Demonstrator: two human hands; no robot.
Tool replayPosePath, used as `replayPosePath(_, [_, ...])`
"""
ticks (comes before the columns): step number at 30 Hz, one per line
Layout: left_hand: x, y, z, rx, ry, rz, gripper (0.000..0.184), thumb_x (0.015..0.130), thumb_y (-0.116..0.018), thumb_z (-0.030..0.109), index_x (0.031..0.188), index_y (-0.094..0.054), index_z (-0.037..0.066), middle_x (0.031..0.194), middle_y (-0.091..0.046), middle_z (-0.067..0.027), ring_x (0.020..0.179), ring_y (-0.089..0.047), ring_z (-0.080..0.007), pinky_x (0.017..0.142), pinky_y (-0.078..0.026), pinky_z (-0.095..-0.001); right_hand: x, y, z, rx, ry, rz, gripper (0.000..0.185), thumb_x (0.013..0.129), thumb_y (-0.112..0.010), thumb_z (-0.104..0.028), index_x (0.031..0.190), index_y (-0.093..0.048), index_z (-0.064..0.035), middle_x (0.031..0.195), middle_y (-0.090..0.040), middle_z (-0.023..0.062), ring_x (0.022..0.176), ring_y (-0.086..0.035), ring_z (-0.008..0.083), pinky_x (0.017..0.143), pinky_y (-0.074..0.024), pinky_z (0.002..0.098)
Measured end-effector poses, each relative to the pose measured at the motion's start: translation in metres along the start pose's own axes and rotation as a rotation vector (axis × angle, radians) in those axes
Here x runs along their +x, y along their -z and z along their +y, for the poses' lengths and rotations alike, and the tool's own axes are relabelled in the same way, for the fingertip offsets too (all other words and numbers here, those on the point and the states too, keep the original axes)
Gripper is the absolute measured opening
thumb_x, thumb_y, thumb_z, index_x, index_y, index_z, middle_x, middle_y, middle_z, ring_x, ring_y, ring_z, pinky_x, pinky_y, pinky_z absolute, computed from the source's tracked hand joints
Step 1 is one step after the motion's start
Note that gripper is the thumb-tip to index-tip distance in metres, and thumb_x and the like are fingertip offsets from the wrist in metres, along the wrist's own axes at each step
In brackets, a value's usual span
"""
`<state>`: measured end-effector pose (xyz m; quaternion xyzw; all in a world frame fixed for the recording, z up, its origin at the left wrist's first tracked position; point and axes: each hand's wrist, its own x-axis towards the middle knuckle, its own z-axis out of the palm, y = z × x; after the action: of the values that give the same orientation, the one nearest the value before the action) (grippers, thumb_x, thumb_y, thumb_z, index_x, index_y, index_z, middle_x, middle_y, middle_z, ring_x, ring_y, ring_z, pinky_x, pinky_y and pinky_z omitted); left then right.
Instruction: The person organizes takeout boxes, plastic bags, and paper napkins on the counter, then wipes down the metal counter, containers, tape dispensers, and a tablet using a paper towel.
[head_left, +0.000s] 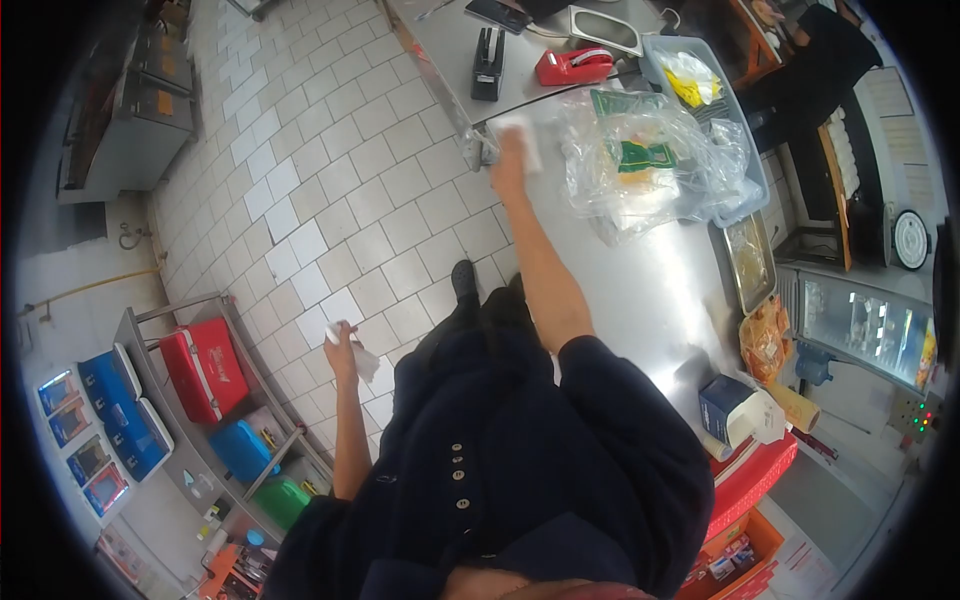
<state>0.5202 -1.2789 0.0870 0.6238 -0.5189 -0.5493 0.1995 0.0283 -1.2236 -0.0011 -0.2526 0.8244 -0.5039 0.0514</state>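
Limp, plain white sheet (367, 367)

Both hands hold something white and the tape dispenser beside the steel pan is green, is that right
Not quite: the tape dispenser beside the steel pan is red, as the head view shows. The left hand and right hand do each hold something white.

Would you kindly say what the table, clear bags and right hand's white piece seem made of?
Table: probably stainless steel, satin, from its grey sheen and blurred glare. Clear bags: glossy plastic film, see-through and crinkled. White piece: matte, soft-looking, blurred; paper or cloth, I cannot tell.
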Motion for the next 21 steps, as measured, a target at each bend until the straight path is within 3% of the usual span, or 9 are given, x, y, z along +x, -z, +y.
replayPosePath(1, [-0.003,0.007,-0.008,0.008,0.032,0.036,0.03,0.096,-0.064,0.028,0.111,-0.062,0.002,0.089,-0.07,-0.0109,0.057,-0.06,-0.0166,0.051,-0.049,-0.0301,0.009,-0.017,0.011,0.119,0.243,-0.199,0.062,0.076,-0.051,0.014,0.137,-0.052,0.0024,0.146,-0.048,0.0234,0.141,-0.038,0.0394,0.118,-0.0299,0.0436])
replayPosePath(5, [-0.008,0.013,-0.016,0.002,0.107,0.125,0.03,0.095,-0.064,0.026,0.11,-0.061,0.0,0.087,-0.07,-0.0118,0.056,-0.061,-0.0178,0.049,-0.049,-0.0297,-0.006,0.02,-0.068,0.063,0.368,-0.456,0.067,0.074,-0.043,0.019,0.136,-0.055,-0.0014,0.144,-0.05,0.0208,0.144,-0.035,0.0366,0.12,-0.0264,0.0439])
replayPosePath(7, [-0.003,0.01,-0.02,-0.029,0.095,0.139,0.03,0.095,-0.064,0.025,0.111,-0.06,0.0,0.087,-0.07,-0.0126,0.055,-0.062,-0.0183,0.048,-0.048,-0.0297,-0.003,0.035,-0.047,0.009,0.189,0.056,0.061,0.072,-0.046,0.019,0.128,-0.06,0.0021,0.138,-0.056,0.0221,0.141,-0.039,0.0379,0.118,-0.0306,0.046])
replayPosePath(9, [-0.004,0.001,-0.01,-0.047,0.103,0.15,0.03,0.093,-0.065,0.025,0.109,-0.061,0.0,0.087,-0.071,-0.0127,0.055,-0.061,-0.0174,0.048,-0.048,-0.0289,0.013,0.054,-0.035,-0.236,0.131,0.223,0.063,0.069,-0.05,0.02,0.129,-0.059,0.0029,0.138,-0.055,0.0201,0.137,-0.044,0.0369,0.116,-0.0339,0.044])
replayPosePath(12, [0.014,-0.031,0.019,0.034,0.01,0.099,0.028,0.091,-0.067,0.023,0.107,-0.064,0.001,0.085,-0.071,-0.011,0.054,-0.06,-0.0158,0.048,-0.047,-0.0282,0.042,0.042,0.018,-0.306,0.124,0.201,0.062,0.07,-0.049,0.02,0.13,-0.058,0.0039,0.141,-0.053,0.0209,0.139,-0.041,0.0365,0.117,-0.032,0.044])
replayPosePath(15, [0.05,-0.113,0.077,0.108,-0.044,-0.034,0.025,0.088,-0.072,0.023,0.101,-0.069,0.001,0.074,-0.068,-0.0061,0.054,-0.059,-0.0127,0.048,-0.046,-0.0275,0.046,0.055,0.011,-0.241,0.047,0.112,0.061,0.072,-0.047,0.018,0.131,-0.057,0.0038,0.142,-0.052,0.022,0.142,-0.038,0.0358,0.118,-0.0303,0.0433])
replayPosePath(16, [0.066,-0.147,0.1,0.193,-0.157,-0.165,0.024,0.088,-0.072,0.023,0.099,-0.07,0.001,0.071,-0.067,-0.005,0.055,-0.058,-0.0113,0.049,-0.045,-0.0276,0.045,0.055,0.011,-0.24,0.042,0.105,0.061,0.072,-0.047,0.018,0.131,-0.057,0.0038,0.142,-0.052,0.022,0.142,-0.038,0.0358,0.118,-0.0303,0.0433])
replayPosePath(19, [0.082,-0.256,0.184,0.242,-0.348,-0.426,0.025,0.09,-0.071,0.021,0.104,-0.071,0.0,0.072,-0.068,-0.0051,0.055,-0.058,-0.0109,0.051,-0.046,-0.0285,0.033,0.056,0.011,-0.222,0.204,0.026,0.063,0.074,-0.045,0.017,0.134,-0.056,0.0026,0.143,-0.052,0.0225,0.143,-0.038,0.0367,0.119,-0.0287,0.0397])
replayPosePath(21, [0.097,-0.318,0.212,0.202,-0.462,-0.508,0.027,0.089,-0.071,0.019,0.107,-0.07,0.0,0.075,-0.069,-0.0097,0.053,-0.062,-0.0158,0.052,-0.05,-0.0313,0.035,0.062,-0.003,0.136,0.084,-0.31,0.059,0.076,-0.043,0.016,0.131,-0.06,0.0012,0.136,-0.058,0.0237,0.136,-0.046,0.0388,0.116,-0.0323,0.0357])
